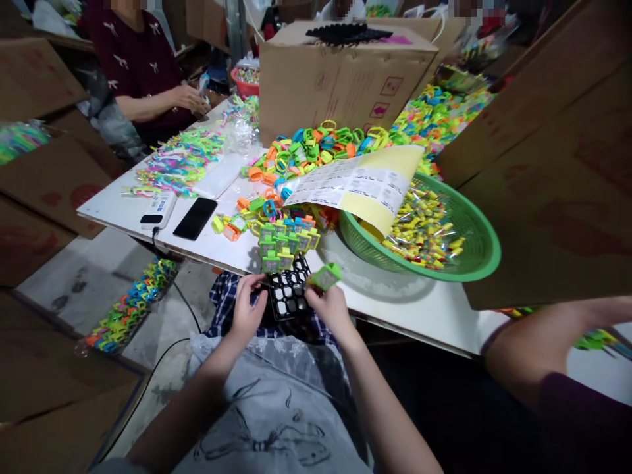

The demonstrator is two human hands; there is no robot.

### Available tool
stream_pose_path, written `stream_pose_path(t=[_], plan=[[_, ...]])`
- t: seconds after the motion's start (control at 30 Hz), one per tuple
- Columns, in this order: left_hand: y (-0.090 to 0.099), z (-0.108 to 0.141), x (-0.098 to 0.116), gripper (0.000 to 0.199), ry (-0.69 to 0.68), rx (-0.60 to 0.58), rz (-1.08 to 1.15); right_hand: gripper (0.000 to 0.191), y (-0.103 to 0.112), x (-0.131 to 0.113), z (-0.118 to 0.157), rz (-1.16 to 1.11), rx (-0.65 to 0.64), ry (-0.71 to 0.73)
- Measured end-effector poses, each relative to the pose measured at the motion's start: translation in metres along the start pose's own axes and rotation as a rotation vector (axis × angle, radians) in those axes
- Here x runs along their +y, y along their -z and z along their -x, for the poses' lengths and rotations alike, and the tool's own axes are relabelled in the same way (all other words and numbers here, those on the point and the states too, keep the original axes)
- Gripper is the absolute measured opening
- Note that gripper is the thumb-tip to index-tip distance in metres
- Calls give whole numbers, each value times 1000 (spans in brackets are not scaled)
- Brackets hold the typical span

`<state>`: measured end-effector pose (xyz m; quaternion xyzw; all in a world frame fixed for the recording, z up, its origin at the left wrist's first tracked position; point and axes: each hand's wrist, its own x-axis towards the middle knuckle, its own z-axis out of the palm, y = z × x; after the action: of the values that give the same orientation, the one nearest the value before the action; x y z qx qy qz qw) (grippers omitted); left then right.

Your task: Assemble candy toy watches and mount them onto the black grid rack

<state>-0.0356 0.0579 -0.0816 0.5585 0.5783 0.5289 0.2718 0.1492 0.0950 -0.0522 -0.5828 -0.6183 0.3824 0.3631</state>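
Observation:
A black grid tray (282, 292) rests over my lap at the table's front edge, its near cells showing white inserts or openings. Several green and yellow toy watches (279, 245) stand in rows at its far end. My left hand (248, 307) grips the tray's left edge, the thumb on the near side and the fingers partly hidden. At the tray's right side, my right hand (330, 304) pinches a green toy watch (326, 276) just above the cells. A heap of loose colourful toy watches (316, 146) lies beyond the tray.
A green basket (486, 260) of small yellow wrapped pieces stands right, with a sticker sheet (353, 181) leaning over it. A phone (195, 218) and a white device (158, 209) lie left. A large carton (340, 79) stands behind. Co-workers sit far left and at right.

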Motion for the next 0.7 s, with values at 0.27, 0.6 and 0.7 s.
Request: stream_pose_path(t=[0.27,0.6,0.7], plan=[[-24,-33,-46,22,-16,-79,-327,15,-12,25,-57,40,-69,53],[-45,-42,-24,25,211,-10,-354,11,-23,34,-53,124,-123,241],[-50,-44,-26,18,214,31,-330,9,-23,33,-54,171,-138,317]])
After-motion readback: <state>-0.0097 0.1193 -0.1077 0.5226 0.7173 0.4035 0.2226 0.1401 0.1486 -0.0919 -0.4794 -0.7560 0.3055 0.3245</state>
